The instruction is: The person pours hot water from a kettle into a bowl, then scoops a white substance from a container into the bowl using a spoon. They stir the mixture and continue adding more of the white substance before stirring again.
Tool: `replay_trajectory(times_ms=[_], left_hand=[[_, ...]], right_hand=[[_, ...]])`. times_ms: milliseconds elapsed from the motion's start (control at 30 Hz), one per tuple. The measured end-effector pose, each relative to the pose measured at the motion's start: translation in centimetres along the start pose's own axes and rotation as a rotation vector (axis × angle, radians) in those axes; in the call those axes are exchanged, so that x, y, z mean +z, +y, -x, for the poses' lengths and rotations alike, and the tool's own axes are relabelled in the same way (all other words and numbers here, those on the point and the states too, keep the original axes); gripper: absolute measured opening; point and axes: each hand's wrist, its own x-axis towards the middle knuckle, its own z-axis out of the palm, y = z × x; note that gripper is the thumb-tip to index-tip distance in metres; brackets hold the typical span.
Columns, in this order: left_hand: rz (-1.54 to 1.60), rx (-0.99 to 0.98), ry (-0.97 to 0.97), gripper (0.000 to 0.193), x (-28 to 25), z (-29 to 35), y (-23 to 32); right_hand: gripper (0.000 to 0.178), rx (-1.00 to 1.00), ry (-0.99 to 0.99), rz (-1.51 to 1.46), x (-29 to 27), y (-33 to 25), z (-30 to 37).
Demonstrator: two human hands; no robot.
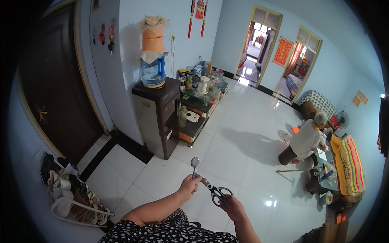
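**Scissors and spoon held aloft between two hands**

The scissors (pixel 209 186) are grasped by the handle loops in the right hand (pixel 234 208), their blades slanted toward the left hand (pixel 189 186), whose fingertips are met by the blade end. The spoon (pixel 195 163) is pinched by its handle in the left hand, its bowl raised above the fingers. Farther off, a dark cabinet (pixel 160 121) is seen, then a standing person (pixel 303 141).

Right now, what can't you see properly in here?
In the head view:
Handle end of the spoon: hidden by the left hand.
Elbow beyond the right hand: cut off by the lower edge.
Details on the white sheet beside the standing person: too small.
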Motion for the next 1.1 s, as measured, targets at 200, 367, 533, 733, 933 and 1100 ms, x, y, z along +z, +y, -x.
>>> replay_trajectory(times_ms=[200,367,533,733,933,1100], left_hand=[[0.032,-0.110,-0.002,0.011,-0.5,-21.4,6.2],[-0.044,-0.064,-0.057,0.012,4.4,-37.4,14.0],[-0.082,-0.087,-0.078,0.017,10.6,-52.6,19.0],[-0.081,-0.093,-0.052,0.022,16.7,-71.9,22.4],[-0.127,-0.006,-0.059,0.026,20.5,-88.9,29.7],[-0.065,-0.033,0.037,0.024,20.1,-100.8,34.7]], right_hand=[[0.032,-0.003,0.036,0.016,0.0,-8.2,-20.4],[0.030,-0.092,0.112,-0.080,-0.4,-17.6,-34.1],[0.030,-0.163,0.164,-0.112,-2.0,-27.7,-44.3],[0.027,-0.196,0.172,-0.096,-9.8,-39.1,-60.7],[0.026,-0.130,0.126,-0.050,-10.6,-52.6,-78.3],[0.026,-0.083,0.149,-0.077,-10.2,-60.2,-92.2]])
